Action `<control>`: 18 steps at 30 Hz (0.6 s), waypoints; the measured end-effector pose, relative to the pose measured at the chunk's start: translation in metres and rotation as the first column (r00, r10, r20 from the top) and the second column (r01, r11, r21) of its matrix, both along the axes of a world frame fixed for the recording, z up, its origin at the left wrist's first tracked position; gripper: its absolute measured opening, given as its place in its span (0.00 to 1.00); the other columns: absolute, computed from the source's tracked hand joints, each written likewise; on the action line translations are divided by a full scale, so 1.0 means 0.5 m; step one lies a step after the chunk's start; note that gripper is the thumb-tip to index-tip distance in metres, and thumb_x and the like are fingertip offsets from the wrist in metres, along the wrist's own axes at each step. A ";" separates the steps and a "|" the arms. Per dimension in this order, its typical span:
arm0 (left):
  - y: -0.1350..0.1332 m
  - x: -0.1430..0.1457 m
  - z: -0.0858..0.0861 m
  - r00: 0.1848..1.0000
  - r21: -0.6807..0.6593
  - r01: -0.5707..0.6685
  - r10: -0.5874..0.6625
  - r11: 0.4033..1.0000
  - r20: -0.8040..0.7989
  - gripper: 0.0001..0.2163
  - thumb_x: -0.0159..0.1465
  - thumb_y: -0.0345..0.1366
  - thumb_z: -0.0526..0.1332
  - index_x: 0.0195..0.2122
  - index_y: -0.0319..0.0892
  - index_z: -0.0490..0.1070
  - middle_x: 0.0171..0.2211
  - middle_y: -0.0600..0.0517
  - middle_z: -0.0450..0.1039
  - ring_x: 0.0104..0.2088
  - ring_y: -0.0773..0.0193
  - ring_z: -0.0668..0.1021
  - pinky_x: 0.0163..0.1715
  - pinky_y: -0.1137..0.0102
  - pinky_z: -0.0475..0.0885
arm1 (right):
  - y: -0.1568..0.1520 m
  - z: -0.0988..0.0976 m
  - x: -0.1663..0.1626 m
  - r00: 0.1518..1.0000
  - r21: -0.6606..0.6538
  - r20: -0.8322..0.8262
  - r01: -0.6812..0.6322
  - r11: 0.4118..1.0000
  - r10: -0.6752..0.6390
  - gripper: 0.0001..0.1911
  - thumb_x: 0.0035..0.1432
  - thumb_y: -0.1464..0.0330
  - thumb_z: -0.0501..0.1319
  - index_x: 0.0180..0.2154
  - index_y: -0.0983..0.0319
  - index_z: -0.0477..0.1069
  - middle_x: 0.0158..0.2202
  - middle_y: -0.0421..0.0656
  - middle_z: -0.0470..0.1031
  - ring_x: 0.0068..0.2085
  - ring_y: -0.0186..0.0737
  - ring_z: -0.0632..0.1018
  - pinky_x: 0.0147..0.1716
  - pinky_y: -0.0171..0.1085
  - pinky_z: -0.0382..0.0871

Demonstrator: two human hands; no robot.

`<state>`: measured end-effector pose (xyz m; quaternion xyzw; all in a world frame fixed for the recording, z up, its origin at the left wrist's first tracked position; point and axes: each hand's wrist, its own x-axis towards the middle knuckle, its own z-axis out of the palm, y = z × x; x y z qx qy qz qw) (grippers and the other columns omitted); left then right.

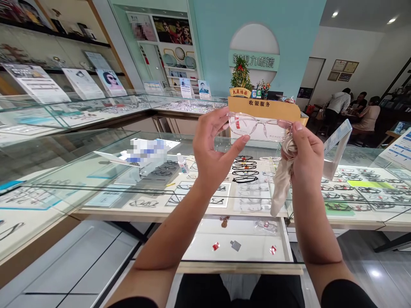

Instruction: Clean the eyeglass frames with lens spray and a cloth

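Note:
A pair of clear-framed eyeglasses (260, 122) is held up at chest height above the glass counter. My left hand (210, 147) is curled round their left end, fingertips at the upper rim and thumb under the lens. At the other end, my right hand (306, 149) pinches the frame together with a beige cloth (281, 186), which hangs down from the fingers. A red sticker (237, 122) shows at the left lens. Below, an open drawer (205, 233) holds a grey tag (235, 245), small red-and-white pieces and clear-framed glasses (266, 226) in its back corner.
Glass display counters surround me, with dark-framed glasses (245, 171) under the top. On the counter stand a white spray bottle (183, 164), a white box (149, 152) and a white angled stand (338, 147). Several people sit or stand at a table at the far right.

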<state>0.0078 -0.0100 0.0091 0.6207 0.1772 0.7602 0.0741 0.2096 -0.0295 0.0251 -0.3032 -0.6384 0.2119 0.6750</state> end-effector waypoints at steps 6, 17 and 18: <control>0.018 0.005 -0.012 0.999 0.025 -0.005 0.004 1.000 0.042 0.28 0.60 0.48 0.81 0.59 0.55 0.75 0.58 0.49 0.76 0.60 0.50 0.82 0.61 0.51 0.78 | -0.016 0.016 -0.015 0.999 -0.080 -0.032 0.018 0.997 -0.020 0.30 0.71 0.38 0.58 0.47 0.53 0.87 0.20 0.36 0.56 0.22 0.35 0.66 0.22 0.38 0.61; 0.028 -0.005 -0.011 0.995 0.070 0.020 -0.027 0.997 0.101 0.28 0.60 0.51 0.81 0.57 0.53 0.74 0.50 0.51 0.80 0.51 0.57 0.86 0.51 0.57 0.83 | -0.019 0.021 -0.014 0.993 -0.193 -0.092 -0.096 0.976 0.080 0.21 0.68 0.46 0.67 0.38 0.54 0.87 0.20 0.34 0.53 0.22 0.30 0.54 0.22 0.36 0.52; 0.029 -0.005 -0.011 0.994 0.067 0.033 -0.040 0.997 0.102 0.27 0.60 0.50 0.81 0.57 0.54 0.74 0.51 0.51 0.80 0.51 0.57 0.86 0.51 0.58 0.83 | -0.019 0.021 -0.012 0.993 -0.206 -0.086 -0.099 0.973 0.082 0.21 0.67 0.46 0.68 0.38 0.54 0.87 0.20 0.34 0.54 0.22 0.30 0.55 0.22 0.35 0.53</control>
